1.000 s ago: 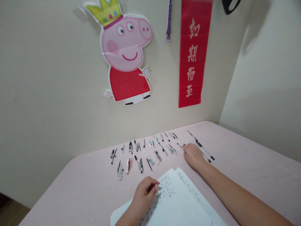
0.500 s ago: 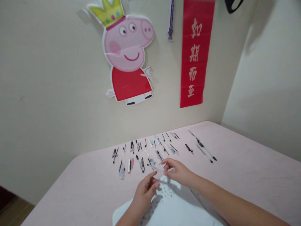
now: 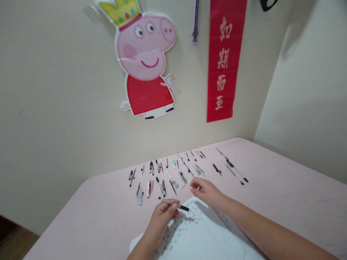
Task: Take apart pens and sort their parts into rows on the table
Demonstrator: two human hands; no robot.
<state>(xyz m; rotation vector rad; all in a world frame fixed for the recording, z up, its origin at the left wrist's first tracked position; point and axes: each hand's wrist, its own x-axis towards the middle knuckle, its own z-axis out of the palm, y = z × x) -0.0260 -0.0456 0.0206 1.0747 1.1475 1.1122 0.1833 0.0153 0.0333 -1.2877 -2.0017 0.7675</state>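
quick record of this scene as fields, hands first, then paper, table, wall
left hand: holds a black-ended pen over the paper
right hand: nothing visible in it, near the paper's far edge
paper: white, dark writing
table: pink, pens and pen parts in small groups
wall: pig cutout, red banner

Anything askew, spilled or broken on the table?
Nothing looks spilled or clearly broken. Oddest bit: small clusters of pen parts across the pink tabletop, with thin black sticks lying loose among them, as if taken apart. Too small to check for cracks.
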